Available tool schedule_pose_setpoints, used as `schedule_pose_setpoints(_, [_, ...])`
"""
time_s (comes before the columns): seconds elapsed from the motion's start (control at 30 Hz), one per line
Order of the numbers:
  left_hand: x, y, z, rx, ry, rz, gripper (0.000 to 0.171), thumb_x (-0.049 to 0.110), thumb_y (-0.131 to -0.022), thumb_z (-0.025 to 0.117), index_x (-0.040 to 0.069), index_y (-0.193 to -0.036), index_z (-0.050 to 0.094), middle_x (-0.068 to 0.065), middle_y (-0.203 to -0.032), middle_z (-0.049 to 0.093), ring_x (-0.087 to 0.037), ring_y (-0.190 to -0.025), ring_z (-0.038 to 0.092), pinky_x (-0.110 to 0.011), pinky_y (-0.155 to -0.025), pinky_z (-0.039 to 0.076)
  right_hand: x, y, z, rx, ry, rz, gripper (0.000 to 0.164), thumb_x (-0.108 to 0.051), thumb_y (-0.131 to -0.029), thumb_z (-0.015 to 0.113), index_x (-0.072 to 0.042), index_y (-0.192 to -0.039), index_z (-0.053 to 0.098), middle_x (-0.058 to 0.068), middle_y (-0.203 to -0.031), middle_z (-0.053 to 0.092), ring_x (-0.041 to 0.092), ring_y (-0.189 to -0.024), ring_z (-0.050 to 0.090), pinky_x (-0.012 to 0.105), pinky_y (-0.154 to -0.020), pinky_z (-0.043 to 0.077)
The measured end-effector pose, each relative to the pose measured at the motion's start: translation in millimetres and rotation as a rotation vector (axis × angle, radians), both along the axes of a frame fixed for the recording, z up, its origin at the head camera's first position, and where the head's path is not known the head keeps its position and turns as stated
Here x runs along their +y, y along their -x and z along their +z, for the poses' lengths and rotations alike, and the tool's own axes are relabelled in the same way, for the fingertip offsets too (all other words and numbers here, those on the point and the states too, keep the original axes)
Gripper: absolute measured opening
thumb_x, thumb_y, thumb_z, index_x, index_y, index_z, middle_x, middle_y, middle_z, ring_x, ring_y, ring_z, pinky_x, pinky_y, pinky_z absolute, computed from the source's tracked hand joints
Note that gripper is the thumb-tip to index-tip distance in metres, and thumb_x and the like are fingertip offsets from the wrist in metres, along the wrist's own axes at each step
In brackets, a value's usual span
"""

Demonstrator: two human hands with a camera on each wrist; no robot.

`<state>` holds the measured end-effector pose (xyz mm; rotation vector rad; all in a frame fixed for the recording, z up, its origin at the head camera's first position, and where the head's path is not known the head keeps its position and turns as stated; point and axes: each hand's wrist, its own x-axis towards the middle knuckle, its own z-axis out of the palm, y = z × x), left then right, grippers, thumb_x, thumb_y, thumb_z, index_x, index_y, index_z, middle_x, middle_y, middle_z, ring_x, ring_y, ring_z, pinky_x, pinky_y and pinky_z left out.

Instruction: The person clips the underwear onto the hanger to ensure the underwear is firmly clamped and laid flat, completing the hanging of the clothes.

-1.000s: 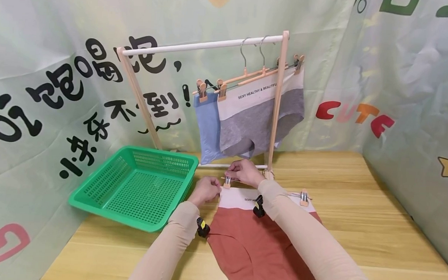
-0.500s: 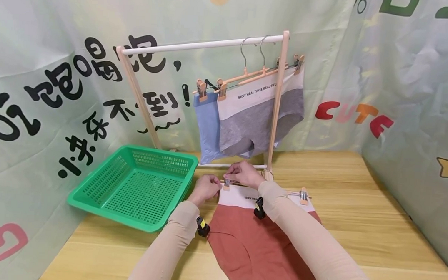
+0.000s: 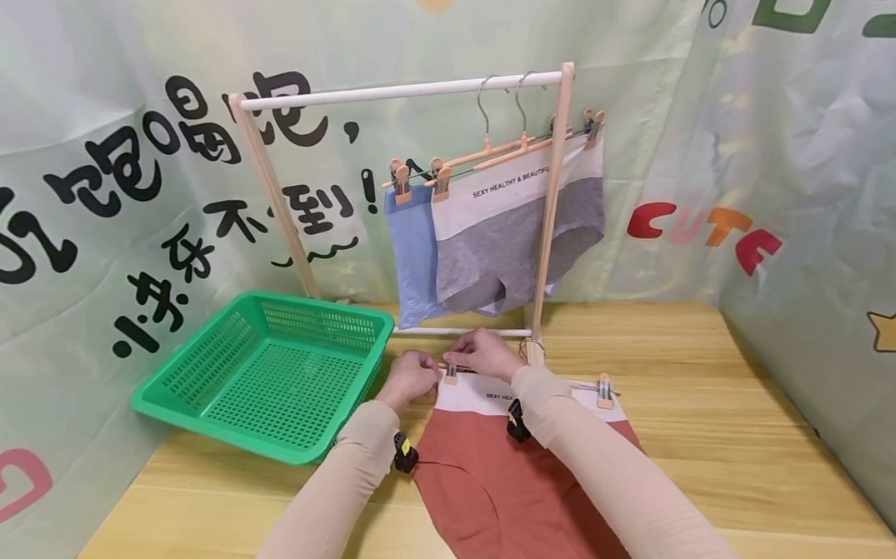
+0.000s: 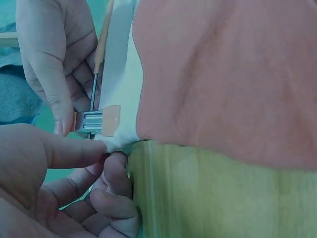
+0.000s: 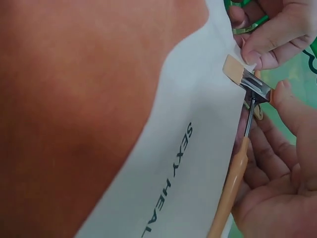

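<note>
A pair of rust-red underpants (image 3: 463, 455) with a white waistband lies flat on the wooden table. My left hand (image 3: 411, 380) pinches the waistband's left corner between thumb and fingers, as the left wrist view shows up close. Just beside it, my right hand (image 3: 486, 354) pinches the tail of the hanger's left clip (image 5: 247, 82), thumb on one side and fingers behind. This clip's peach tip lies over the waistband's front. The hanger bar (image 5: 233, 183) runs along the waistband edge. At the other end, the right clip (image 3: 605, 392) sits on the waistband.
A green plastic basket (image 3: 298, 452) stands left of my hands. Behind them rises a small clothes rack (image 3: 404, 90) with a white rail. Gray-and-white underpants (image 3: 487, 239) and a blue garment (image 3: 411, 261) hang there from clip hangers. Printed cloth walls surround the table (image 3: 748, 459).
The left clip has come down a little farther over the waistband, with my right hand still pinching it. My left hand stays at the corner. The head view has shifted slightly.
</note>
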<state>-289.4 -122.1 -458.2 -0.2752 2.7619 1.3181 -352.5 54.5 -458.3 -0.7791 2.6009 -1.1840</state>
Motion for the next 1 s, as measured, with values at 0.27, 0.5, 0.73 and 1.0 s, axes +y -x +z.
schedule_pose_setpoints(0.27, [4, 3.2, -0.4, -0.008, 0.043, -0.016, 0.017, 0.007, -0.094, 0.072, 0.012, -0.08, 0.065, -0.001, -0.074, 0.059, -0.014, -0.064, 0.053, -0.025, -0.054, 0.042, 8, -1.4, 0.4, 0.018, -0.053, -0.001, 0.033, -0.032, -0.103, 0.073, -0.001, -0.115, 0.08, 0.012, -0.106, 0.081, 0.018, -0.088, 0.073, 0.03, -0.076, 0.059])
schedule_pose_setpoints(0.5, [4, 6.2, 1.9, -0.013, 0.126, -0.064, 0.021, 0.006, -0.093, 0.068, 0.013, -0.074, 0.062, 0.0, -0.069, 0.057, -0.015, -0.061, 0.052, -0.026, -0.054, 0.041, 26, -1.9, 6.2, 0.059, -0.066, 0.008, 0.035, -0.034, -0.105, 0.07, -0.002, -0.116, 0.08, 0.011, -0.105, 0.081, 0.016, -0.088, 0.072, 0.034, -0.083, 0.06])
schedule_pose_setpoints(0.73, [-13, 53.3, -49.3, 0.066, 0.325, -0.124, 0.027, 0.014, -0.089, 0.061, 0.018, -0.064, 0.051, 0.0, -0.064, 0.05, -0.021, -0.057, 0.049, -0.036, -0.05, 0.04, 52, -4.2, 14.7, 0.071, -0.077, -0.025, 0.03, -0.032, -0.105, 0.07, -0.007, -0.118, 0.079, 0.008, -0.107, 0.081, 0.014, -0.089, 0.069, 0.036, -0.087, 0.057])
schedule_pose_setpoints(1.0, [20, 35.9, -25.1, 0.224, 0.476, -0.206, 0.032, 0.014, -0.085, 0.065, 0.021, -0.06, 0.047, 0.001, -0.062, 0.047, -0.021, -0.062, 0.049, -0.041, -0.057, 0.048, 93, -13.7, 24.9, 0.08, -0.034, -0.034, 0.027, -0.023, -0.105, 0.07, 0.001, -0.115, 0.078, 0.019, -0.103, 0.079, 0.014, -0.082, 0.066, 0.03, -0.079, 0.054])
